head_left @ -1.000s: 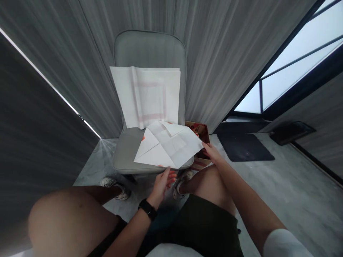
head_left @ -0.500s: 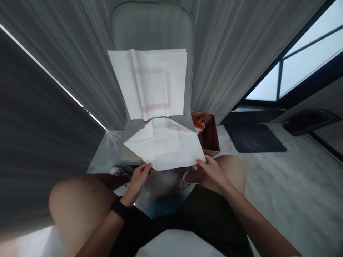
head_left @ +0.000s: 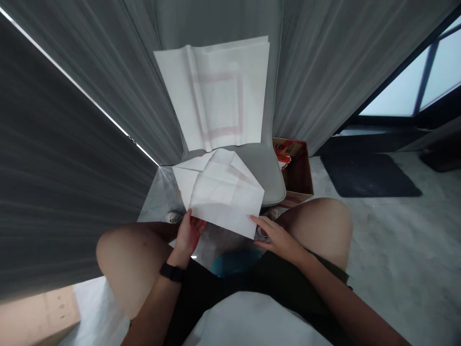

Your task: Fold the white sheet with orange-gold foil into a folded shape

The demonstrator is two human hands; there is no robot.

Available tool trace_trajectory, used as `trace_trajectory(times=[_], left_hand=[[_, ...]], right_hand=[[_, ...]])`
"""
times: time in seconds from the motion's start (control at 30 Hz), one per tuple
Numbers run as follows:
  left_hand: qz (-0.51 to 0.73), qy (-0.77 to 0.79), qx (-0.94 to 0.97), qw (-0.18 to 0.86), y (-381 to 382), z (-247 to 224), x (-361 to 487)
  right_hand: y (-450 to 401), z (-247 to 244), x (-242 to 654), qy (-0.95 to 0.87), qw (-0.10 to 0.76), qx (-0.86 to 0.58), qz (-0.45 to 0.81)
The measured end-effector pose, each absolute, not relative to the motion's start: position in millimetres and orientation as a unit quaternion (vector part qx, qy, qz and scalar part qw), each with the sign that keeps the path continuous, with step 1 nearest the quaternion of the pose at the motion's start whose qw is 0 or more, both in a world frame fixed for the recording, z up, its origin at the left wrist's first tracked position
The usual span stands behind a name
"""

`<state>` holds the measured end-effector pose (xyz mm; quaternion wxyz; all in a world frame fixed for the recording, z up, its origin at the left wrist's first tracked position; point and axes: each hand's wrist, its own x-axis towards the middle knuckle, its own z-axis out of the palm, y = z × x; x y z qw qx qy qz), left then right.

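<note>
A white paper sheet (head_left: 226, 202) with folded corners and creases lies partly over the front of a grey chair seat, its near edge hanging past it. My left hand (head_left: 188, 234) has the near left corner between thumb and fingers, the other fingers spread below the edge. At the near right corner my right hand (head_left: 275, 236) holds the paper, fingertips on top and thumb lower down. Behind, a larger white sheet stack (head_left: 223, 96) with a faint reddish outline leans against the chair back.
An open cardboard box (head_left: 300, 170) with red and white pieces stands right of the chair (head_left: 275, 180). Dark mat (head_left: 369, 175) lies on the floor farther right. Another box (head_left: 39, 315) is at the lower left. Grey curtains flank the chair; my knees are on both sides.
The folded paper has turned clockwise, its right corner now lower and nearer me. My left hand has opened up somewhat under the edge. The view has shifted, moving the chair up and right.
</note>
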<state>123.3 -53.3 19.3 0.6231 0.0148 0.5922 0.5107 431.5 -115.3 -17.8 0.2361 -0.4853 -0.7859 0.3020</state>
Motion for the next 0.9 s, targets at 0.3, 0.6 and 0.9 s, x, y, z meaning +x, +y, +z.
trace_trajectory(times=[0.3,0.6,0.9], left_hand=[[0.443,0.541,0.028,0.715,-88.2,10.4,165.0],[0.419,0.479,0.039,0.770,-86.4,16.4,196.9],[0.365,0.610,0.424,0.561,-120.4,25.6,190.8]], right_hand=[[-72.9,-14.1,426.6,-0.812,0.328,-0.462,0.139],[-28.1,16.3,404.7,-0.787,0.304,-0.527,0.105],[21.8,13.4,383.0,-0.786,0.237,-0.570,0.042]])
